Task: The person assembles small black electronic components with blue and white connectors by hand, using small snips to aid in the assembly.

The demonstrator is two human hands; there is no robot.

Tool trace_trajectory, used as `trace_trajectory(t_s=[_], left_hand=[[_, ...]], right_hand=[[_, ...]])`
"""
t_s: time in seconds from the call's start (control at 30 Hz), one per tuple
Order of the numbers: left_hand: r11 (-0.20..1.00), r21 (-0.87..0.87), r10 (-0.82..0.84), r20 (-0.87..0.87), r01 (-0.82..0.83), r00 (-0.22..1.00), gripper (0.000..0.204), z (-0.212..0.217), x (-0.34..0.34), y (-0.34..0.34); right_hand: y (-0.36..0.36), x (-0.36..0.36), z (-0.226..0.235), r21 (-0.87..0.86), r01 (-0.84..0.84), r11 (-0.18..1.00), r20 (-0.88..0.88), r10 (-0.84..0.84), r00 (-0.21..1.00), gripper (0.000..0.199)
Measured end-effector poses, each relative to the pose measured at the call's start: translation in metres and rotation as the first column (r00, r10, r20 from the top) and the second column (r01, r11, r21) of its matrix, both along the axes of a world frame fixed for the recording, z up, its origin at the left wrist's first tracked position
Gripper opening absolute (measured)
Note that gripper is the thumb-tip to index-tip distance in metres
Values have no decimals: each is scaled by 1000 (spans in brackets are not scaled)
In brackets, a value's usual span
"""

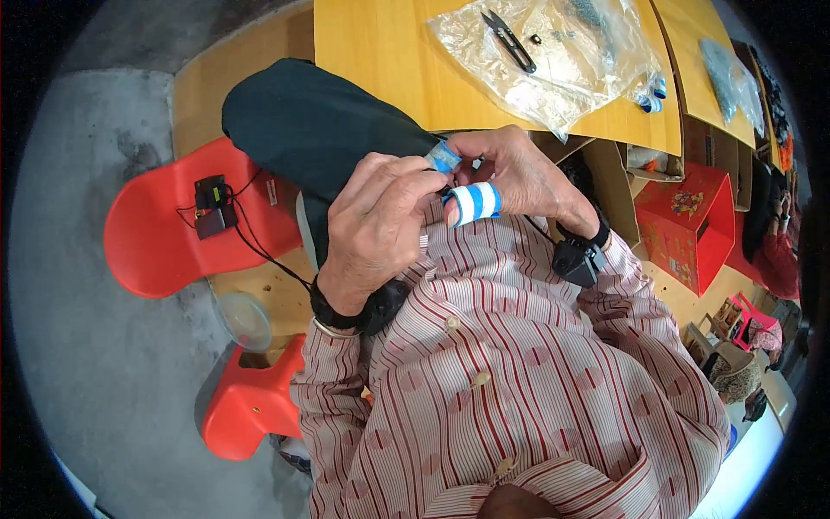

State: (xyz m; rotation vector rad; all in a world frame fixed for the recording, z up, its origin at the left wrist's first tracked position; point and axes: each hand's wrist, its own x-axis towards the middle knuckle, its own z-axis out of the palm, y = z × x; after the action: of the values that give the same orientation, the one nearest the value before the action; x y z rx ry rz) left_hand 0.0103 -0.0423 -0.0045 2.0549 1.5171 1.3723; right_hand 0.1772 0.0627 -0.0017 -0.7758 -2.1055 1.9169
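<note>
Left hand (372, 221) and right hand (532, 177) were held close together at the fingertips, above the striped red-and-white shirt (519, 363); whatever was pinched between them was mostly hidden. The right thumb was wrapped in a blue-and-white striped band (475, 203); a pale-blue wrapping (444, 157) was seen on a finger just above. Both wrists were strapped with black devices (577, 261). On the yellow wooden table (389, 52), black metal thread snips (516, 49) were laid on a crumpled clear plastic sheet (553, 99). A black cabled box (213, 221) was set on the red plastic chair (147, 229).
</note>
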Motion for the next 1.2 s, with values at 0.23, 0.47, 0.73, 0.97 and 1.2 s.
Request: trace_trajectory(t_s=[0.23,0.47,0.73,0.97,1.2], left_hand=[[1000,13,-10,-37,11,999,24,3,1,-1],[997,48,-55,-140,63,989,38,-3,-5,-7],[999,-2,-32,-111,32,993,33,-10,-7,-14],[999,28,-32,-130,36,991,32,-5,-8,-14],[999,14,-29,-157,32,987,32,-5,-8,-18]], right_hand=[[-4,0,-2,-7,-13,1000,-4,13,1000,39],[-14,-3,-1,-219,24,975,37,-16,999,36],[-26,-9,-11,-315,25,949,-100,-59,993,25],[-27,-8,-11,-342,1,940,-97,-36,995,30],[-33,-11,-18,-312,27,950,-152,-78,985,30]])
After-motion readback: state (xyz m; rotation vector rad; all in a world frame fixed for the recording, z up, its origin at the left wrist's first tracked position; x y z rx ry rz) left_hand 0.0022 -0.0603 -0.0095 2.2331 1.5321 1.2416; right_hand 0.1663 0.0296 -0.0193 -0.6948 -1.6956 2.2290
